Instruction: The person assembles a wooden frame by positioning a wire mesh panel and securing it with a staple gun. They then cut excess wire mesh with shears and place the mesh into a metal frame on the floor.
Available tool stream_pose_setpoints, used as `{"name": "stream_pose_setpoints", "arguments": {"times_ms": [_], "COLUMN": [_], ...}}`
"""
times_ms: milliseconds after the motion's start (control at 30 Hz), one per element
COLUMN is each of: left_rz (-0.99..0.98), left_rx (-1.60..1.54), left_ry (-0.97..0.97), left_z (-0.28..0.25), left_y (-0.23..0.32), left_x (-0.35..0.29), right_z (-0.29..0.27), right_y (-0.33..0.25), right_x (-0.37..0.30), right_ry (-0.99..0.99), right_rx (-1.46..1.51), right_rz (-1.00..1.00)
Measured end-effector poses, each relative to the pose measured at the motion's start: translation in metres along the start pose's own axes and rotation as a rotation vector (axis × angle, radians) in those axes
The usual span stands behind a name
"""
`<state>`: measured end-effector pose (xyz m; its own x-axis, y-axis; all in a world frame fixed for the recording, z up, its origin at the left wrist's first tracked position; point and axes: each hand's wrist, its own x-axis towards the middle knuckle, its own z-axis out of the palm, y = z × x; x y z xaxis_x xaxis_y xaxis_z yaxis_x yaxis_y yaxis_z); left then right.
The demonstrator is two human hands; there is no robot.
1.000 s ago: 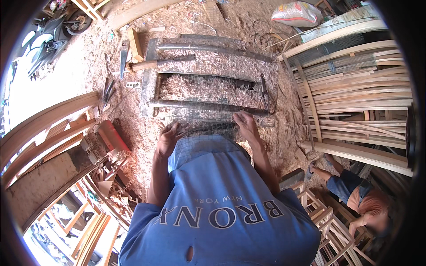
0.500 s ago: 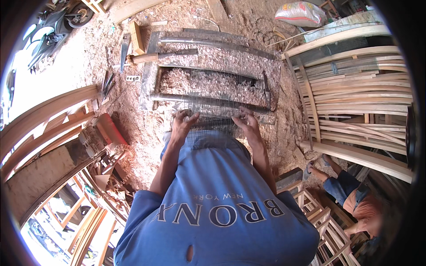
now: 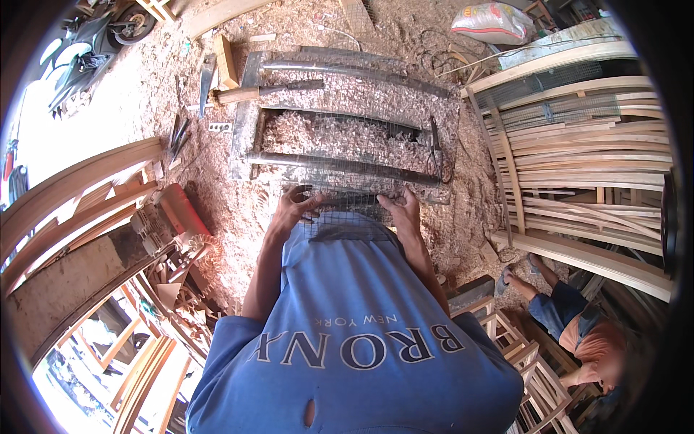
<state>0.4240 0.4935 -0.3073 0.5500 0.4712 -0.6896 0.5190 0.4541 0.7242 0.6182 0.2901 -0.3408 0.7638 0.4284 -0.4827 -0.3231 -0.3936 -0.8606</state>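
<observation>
A strip of wire mesh (image 3: 345,227) runs between my hands, its near end over the front of my blue shirt. From there the thin grid stretches away above the slatted dark frame (image 3: 347,166) on the floor. My left hand (image 3: 295,206) grips the mesh's left edge, thumb and fingers pinched together. At the right edge, my right hand (image 3: 402,208) pinches it in the same way. A dark long-handled metal tool (image 3: 435,148) lies on the frame's right end. Across its left side rests a wooden-handled tool (image 3: 242,95) with a dark shaft.
Wood shavings cover the floor. A saw (image 3: 205,90), a wooden block (image 3: 225,61) and a white power strip (image 3: 219,127) lie at the far left. Stacked wooden strips (image 3: 578,137) line the right. Another person (image 3: 578,333) is at lower right; a sack (image 3: 493,23) lies far right.
Both hands have come slightly lower, toward me. The mesh between them has shifted, and its grid now shows stretching farther away over the frame.
</observation>
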Motion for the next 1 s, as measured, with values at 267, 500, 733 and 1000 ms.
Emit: {"name": "stream_pose_setpoints", "arguments": {"times_ms": [267,500,733,1000], "left_rz": [-0.023,0.063,0.163,0.29], "left_rx": [-0.275,-0.327,-0.001,0.629], "left_ry": [0.001,-0.174,-0.179,0.123], "left_z": [0.004,-0.039,-0.107,-0.123], "left_y": [0.002,0.018,0.046,0.014], "left_x": [-0.002,0.01,0.049,0.1], "right_z": [0.002,0.026,0.074,0.111], "right_y": [-0.007,-0.028,-0.009,0.007], "right_x": [0.002,0.003,0.018,-0.005], "right_ry": [-0.156,-0.28,-0.514,-0.477], "right_rx": [0.038,0.383,0.561,0.181], "right_rz": [0.112,0.174,0.458,0.552]}}
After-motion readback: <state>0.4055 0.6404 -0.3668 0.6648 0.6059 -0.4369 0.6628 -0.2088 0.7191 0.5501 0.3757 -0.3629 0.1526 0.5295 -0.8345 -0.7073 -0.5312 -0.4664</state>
